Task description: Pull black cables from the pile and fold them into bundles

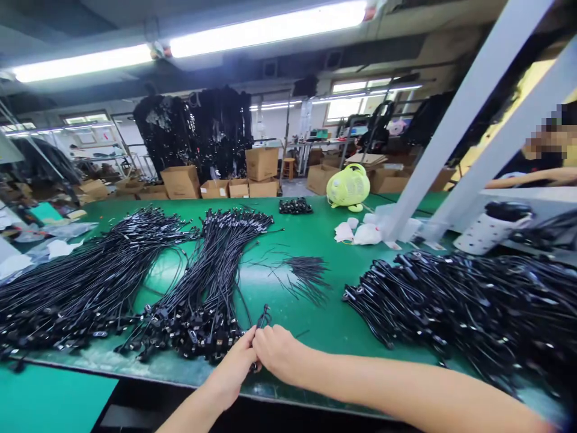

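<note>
Close together at the table's near edge, my left hand [237, 364] and my right hand [278, 352] are both closed on a black cable [265, 313]. Its looped upper part sticks up above my fingers, and a dark end shows below them. Just left of my hands lies a pile of straight black cables [211, 270] with connectors at both ends. Beyond my right hand is a small heap of thin black ties [309, 273] on the green table [270, 288]. How the fingers grip is partly hidden.
Another cable pile [90, 270] spreads at far left; bundled cables [451, 300] cover the right. Farther back are a small black pile [295, 205], a yellow-green fan [348, 186], crumpled white wrapping [367, 233] and a white post [451, 132]. A co-worker's arm [536, 177] shows at far right.
</note>
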Demonstrator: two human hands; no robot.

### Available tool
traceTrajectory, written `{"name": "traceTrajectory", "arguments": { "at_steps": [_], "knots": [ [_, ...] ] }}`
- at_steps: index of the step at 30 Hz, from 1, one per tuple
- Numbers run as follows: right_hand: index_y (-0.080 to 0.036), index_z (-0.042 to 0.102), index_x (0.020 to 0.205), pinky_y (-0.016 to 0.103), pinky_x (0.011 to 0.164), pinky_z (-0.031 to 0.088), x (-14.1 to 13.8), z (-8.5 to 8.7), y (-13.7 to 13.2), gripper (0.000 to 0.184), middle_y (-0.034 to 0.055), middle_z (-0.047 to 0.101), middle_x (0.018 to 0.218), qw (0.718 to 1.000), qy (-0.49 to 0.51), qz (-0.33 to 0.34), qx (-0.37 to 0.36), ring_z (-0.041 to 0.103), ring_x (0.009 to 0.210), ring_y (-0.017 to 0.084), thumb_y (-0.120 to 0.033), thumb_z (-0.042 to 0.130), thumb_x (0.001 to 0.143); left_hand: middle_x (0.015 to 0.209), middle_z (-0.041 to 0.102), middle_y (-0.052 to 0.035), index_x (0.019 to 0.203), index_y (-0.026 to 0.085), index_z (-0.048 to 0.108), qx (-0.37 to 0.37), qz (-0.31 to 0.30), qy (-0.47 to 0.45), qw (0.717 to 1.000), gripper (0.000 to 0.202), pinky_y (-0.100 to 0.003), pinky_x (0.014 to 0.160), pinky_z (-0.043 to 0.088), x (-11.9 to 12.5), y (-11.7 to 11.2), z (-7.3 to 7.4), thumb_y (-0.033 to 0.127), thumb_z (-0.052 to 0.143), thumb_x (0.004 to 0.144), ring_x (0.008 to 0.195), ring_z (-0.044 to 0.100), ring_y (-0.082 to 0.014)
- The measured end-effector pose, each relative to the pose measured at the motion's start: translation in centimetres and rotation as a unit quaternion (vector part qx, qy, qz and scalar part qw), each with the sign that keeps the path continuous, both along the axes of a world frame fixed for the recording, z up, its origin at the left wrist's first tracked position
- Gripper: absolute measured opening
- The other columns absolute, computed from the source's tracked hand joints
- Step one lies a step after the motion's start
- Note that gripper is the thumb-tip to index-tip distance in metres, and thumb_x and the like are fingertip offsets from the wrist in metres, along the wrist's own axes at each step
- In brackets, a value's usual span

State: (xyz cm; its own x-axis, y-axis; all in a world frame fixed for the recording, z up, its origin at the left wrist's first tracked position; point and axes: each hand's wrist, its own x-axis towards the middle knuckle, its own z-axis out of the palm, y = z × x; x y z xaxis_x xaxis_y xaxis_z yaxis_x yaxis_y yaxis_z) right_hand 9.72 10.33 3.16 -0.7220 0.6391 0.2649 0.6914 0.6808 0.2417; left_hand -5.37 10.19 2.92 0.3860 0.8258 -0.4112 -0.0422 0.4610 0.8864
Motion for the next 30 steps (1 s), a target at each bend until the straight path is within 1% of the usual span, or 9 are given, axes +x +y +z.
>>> {"name": "traceTrajectory", "arguments": {
  "at_steps": [4, 7, 9, 11, 14, 17, 20, 26, 30],
  "knots": [
    [-0.015, 0.064, 0.082, 0.027, 0.060, 0.036, -0.4, 1.2, 0.8, 0.017, 0.0050, 0.067, 0.081, 0.963, 0.171, -0.095, -0.184, 0.058, 0.070, 0.015, -0.018, 0.050, 0.090, 0.103, 0.070, -0.0090, 0.109, 0.017, 0.072, 0.005, 0.113, -0.090, 0.990, 0.041, -0.030, 0.080, 0.045, 0.5, 1.1, 0.7, 0.032, 0.069, 0.071, 0.097, 0.061, -0.0213],
    [-0.016, 0.059, 0.071, 0.022, 0.066, 0.040, -1.5, 0.8, 0.4, 0.031, 0.0012, 0.066, 0.076, 0.887, 0.373, -0.114, -0.245, 0.058, 0.071, 0.011, -0.023, 0.042, 0.096, 0.108, 0.070, -0.0130, 0.104, 0.015, 0.073, 0.018, 0.156, -0.110, 0.981, 0.045, -0.035, 0.090, 0.047, 0.4, 1.5, 1.2, 0.051, 0.064, 0.080, 0.105, 0.061, -0.0256],
    [-0.016, 0.056, 0.066, 0.020, 0.063, 0.040, -1.7, 0.1, 0.3, 0.034, -0.0004, 0.063, 0.068, 0.817, 0.487, -0.114, -0.285, 0.056, 0.066, 0.010, -0.023, 0.040, 0.095, 0.105, 0.070, -0.0125, 0.103, 0.015, 0.073, 0.095, 0.141, -0.070, 0.983, 0.049, -0.037, 0.091, 0.047, -0.2, 1.1, 1.5, 0.058, 0.057, 0.084, 0.103, 0.062, -0.0259],
    [-0.016, 0.054, 0.064, 0.021, 0.061, 0.039, -1.0, -0.2, 0.3, 0.035, -0.0008, 0.059, 0.065, 0.792, 0.521, -0.122, -0.294, 0.054, 0.063, 0.011, -0.025, 0.038, 0.094, 0.105, 0.068, -0.0108, 0.092, 0.018, 0.075, 0.242, 0.101, 0.009, 0.965, 0.048, -0.039, 0.096, 0.046, -0.9, 0.4, 1.6, 0.058, 0.050, 0.088, 0.105, 0.059, -0.0254],
    [-0.017, 0.050, 0.065, 0.023, 0.064, 0.036, 0.5, 0.1, 0.3, 0.034, 0.0004, 0.055, 0.067, 0.785, 0.530, -0.152, -0.281, 0.049, 0.066, 0.013, -0.031, 0.038, 0.094, 0.105, 0.066, -0.0094, 0.077, 0.021, 0.075, 0.390, -0.002, 0.133, 0.911, 0.051, -0.040, 0.104, 0.040, -1.2, -0.5, 1.2, 0.056, 0.042, 0.092, 0.108, 0.054, -0.0242],
    [-0.018, 0.050, 0.069, 0.026, 0.067, 0.034, 0.4, 0.9, -0.7, 0.032, 0.0019, 0.053, 0.070, 0.800, 0.513, -0.153, -0.269, 0.047, 0.069, 0.014, -0.035, 0.039, 0.094, 0.094, 0.068, -0.0100, 0.081, 0.019, 0.074, 0.298, -0.048, 0.103, 0.948, 0.065, -0.042, 0.100, 0.044, -0.6, -0.4, 0.3, 0.065, 0.030, 0.093, 0.099, 0.059, -0.0233],
    [-0.019, 0.052, 0.069, 0.026, 0.067, 0.034, -0.9, 1.1, -2.1, 0.033, 0.0025, 0.055, 0.072, 0.839, 0.450, -0.083, -0.295, 0.048, 0.068, 0.014, -0.036, 0.039, 0.095, 0.095, 0.071, -0.0129, 0.093, 0.014, 0.073, 0.129, 0.008, -0.005, 0.992, 0.082, -0.040, 0.091, 0.049, -1.0, 0.3, 0.3, 0.072, 0.015, 0.091, 0.097, 0.062, -0.0244],
    [-0.018, 0.049, 0.063, 0.025, 0.063, 0.033, -0.8, -0.3, -1.2, 0.038, 0.0009, 0.055, 0.065, 0.788, 0.467, -0.107, -0.387, 0.049, 0.064, 0.014, -0.042, 0.042, 0.092, 0.114, 0.066, -0.0101, 0.081, 0.017, 0.076, 0.273, -0.092, -0.011, 0.957, 0.057, -0.037, 0.108, 0.038, -2.9, -0.7, 3.0, 0.060, 0.041, 0.093, 0.117, 0.055, -0.0235],
    [-0.019, 0.052, 0.066, 0.026, 0.065, 0.033, -0.3, 0.4, -0.4, 0.038, 0.0015, 0.055, 0.067, 0.779, 0.514, -0.139, -0.332, 0.048, 0.067, 0.014, -0.045, 0.043, 0.092, 0.130, 0.056, -0.0119, 0.114, 0.017, 0.065, 0.239, 0.072, 0.022, 0.968, 0.043, -0.038, 0.104, 0.043, -2.1, -1.9, 1.1, 0.042, 0.071, 0.079, 0.123, 0.052, -0.0244]
  ]
}}
